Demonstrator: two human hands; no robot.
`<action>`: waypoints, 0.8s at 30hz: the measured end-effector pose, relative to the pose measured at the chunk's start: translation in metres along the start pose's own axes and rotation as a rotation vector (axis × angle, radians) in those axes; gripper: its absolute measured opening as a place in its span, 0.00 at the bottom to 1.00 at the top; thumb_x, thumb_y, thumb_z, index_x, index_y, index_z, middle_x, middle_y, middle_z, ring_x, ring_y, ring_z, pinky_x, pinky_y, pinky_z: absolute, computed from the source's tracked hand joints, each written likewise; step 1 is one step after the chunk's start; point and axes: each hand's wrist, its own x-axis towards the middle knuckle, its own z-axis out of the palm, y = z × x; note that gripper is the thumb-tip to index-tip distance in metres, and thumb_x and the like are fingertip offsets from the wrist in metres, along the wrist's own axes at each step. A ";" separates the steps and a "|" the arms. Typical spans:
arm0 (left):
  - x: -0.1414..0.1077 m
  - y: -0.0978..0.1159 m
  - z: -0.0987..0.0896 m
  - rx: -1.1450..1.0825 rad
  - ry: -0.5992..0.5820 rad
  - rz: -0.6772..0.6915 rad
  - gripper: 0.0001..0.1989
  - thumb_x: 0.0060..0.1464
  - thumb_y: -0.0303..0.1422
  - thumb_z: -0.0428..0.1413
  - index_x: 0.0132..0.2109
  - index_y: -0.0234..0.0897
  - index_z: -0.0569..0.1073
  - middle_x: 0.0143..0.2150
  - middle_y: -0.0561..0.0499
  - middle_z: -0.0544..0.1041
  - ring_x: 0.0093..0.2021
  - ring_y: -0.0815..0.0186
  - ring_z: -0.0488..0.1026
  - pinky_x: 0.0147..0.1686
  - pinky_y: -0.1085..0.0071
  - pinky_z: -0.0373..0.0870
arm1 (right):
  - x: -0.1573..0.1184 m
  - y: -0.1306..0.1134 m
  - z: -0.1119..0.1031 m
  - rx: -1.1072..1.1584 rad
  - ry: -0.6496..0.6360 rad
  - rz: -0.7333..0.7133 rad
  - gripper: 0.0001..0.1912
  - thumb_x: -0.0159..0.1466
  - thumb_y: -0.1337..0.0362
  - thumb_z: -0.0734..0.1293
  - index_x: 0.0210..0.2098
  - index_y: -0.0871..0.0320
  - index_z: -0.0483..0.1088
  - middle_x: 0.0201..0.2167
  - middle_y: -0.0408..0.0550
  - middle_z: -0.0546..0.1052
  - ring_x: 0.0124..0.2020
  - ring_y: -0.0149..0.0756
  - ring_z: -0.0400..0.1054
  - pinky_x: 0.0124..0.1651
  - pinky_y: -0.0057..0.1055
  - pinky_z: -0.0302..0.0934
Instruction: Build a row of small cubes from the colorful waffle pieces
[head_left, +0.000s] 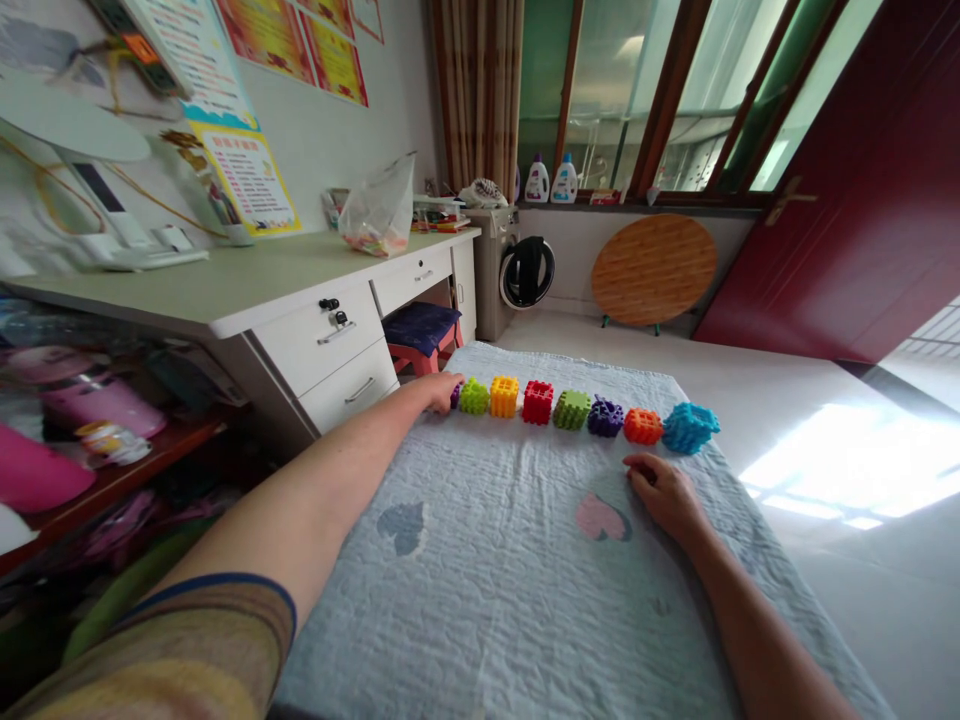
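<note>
Several colourful openwork cubes stand in a row across the far part of the cloth. My left hand (442,392) is closed at the row's left end, on a small purple cube (454,397) that it partly hides. To its right come a lime cube (474,397), a yellow cube (504,397), a red cube (538,402), a green cube (572,410), a dark purple cube (605,417), an orange cube (643,427) and a larger blue cube (690,428). My right hand (661,488) rests on the cloth below the orange cube, its fingers curled; whether it holds anything is hidden.
A blue-grey cloth (495,590) with heart patterns covers the table. At the left stand a white desk (277,280) and a cluttered shelf (161,440). Behind are a stool (422,328), a washing machine (495,270) and a round wooden board (654,268).
</note>
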 end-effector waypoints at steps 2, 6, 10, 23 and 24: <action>-0.003 0.002 0.000 0.042 -0.003 -0.008 0.39 0.24 0.23 0.59 0.52 0.37 0.68 0.44 0.44 0.76 0.37 0.57 0.73 0.33 0.71 0.67 | 0.000 -0.001 0.000 -0.003 -0.002 0.003 0.17 0.55 0.59 0.58 0.36 0.59 0.74 0.28 0.49 0.77 0.28 0.38 0.69 0.34 0.34 0.62; -0.017 0.009 -0.002 0.088 0.001 -0.007 0.36 0.28 0.29 0.60 0.52 0.37 0.68 0.40 0.47 0.77 0.38 0.56 0.73 0.33 0.71 0.66 | -0.001 -0.004 -0.002 -0.012 -0.008 0.007 0.18 0.55 0.58 0.58 0.37 0.60 0.74 0.28 0.49 0.77 0.28 0.38 0.69 0.34 0.34 0.61; -0.048 0.015 -0.001 0.026 0.060 0.010 0.36 0.33 0.32 0.60 0.55 0.35 0.65 0.41 0.47 0.76 0.38 0.59 0.73 0.34 0.72 0.66 | -0.001 -0.006 -0.003 -0.014 -0.003 0.009 0.18 0.55 0.58 0.58 0.36 0.60 0.74 0.25 0.48 0.76 0.26 0.38 0.68 0.34 0.34 0.61; -0.111 0.147 0.022 -0.330 0.212 0.387 0.32 0.35 0.41 0.66 0.49 0.37 0.68 0.45 0.45 0.74 0.43 0.57 0.72 0.44 0.64 0.67 | -0.003 -0.003 -0.001 0.020 0.011 -0.002 0.18 0.55 0.60 0.58 0.37 0.62 0.74 0.27 0.50 0.76 0.26 0.37 0.68 0.34 0.33 0.61; -0.110 0.156 0.023 -0.330 0.215 0.399 0.33 0.37 0.43 0.65 0.50 0.37 0.67 0.46 0.45 0.73 0.44 0.57 0.72 0.45 0.63 0.67 | -0.003 -0.001 0.000 0.029 0.012 -0.002 0.18 0.55 0.60 0.58 0.37 0.62 0.74 0.27 0.50 0.76 0.26 0.37 0.67 0.34 0.33 0.61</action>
